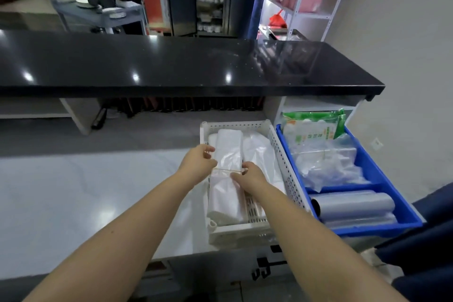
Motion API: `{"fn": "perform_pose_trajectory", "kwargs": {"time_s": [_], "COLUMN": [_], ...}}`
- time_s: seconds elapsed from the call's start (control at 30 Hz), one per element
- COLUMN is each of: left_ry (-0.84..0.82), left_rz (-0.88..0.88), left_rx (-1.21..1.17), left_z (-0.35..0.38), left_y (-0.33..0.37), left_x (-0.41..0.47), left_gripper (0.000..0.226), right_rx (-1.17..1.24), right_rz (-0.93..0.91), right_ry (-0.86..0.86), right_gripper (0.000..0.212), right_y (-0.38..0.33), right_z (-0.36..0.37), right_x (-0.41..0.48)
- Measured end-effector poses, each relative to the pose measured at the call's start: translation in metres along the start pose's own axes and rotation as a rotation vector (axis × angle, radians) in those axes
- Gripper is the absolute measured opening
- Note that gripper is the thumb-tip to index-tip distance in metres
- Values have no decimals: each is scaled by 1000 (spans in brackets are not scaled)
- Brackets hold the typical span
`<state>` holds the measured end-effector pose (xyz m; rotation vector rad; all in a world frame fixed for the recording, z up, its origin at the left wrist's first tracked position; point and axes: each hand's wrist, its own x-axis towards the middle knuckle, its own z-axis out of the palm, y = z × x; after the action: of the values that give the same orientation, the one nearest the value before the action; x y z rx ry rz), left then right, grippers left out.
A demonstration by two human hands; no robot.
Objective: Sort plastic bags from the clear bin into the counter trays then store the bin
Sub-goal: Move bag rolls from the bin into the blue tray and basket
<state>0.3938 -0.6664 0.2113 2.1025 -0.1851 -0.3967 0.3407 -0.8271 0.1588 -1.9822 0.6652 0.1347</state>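
White plastic bags (226, 193) lie bundled in the perforated white tray (282, 154) at our near right. Our left hand (198, 162) and right hand (248, 175) each pinch an end of a thin rubber band (228, 169) stretched across the bundle. It could snap or slip off, we judge, spilling bags. Right of it, the blue tray (382, 179) holds clear bags; we see no clear bin.

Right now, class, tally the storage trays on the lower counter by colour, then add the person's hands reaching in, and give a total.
White perforated tray: 1
Blue tray: 1
Hands: 2, left hand and right hand, both at the bundle of bags in the white tray
Total: 4
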Motion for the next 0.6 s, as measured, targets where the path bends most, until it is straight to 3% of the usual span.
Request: {"fn": "perform_pose_trajectory", "kwargs": {"time_s": [0.17, 0.37, 0.6], "left_ry": [31, 260, 514], "left_rz": [148, 309, 184], "left_rx": [265, 671, 774], "left_z": [1, -30, -79], "left_y": [-3, 8, -57], "left_x": [-1, -46, -156], "left_gripper": [43, 40, 40], "right_rx": [-130, -177, -366], "right_rz": [-211, -635, -922], "right_ry": [129, 144, 24], "right_gripper": [47, 29, 29], "right_y": [-15, -64, -85], "right_z": [-5, -6, 57], "right_x": [-9, -61, -133]}}
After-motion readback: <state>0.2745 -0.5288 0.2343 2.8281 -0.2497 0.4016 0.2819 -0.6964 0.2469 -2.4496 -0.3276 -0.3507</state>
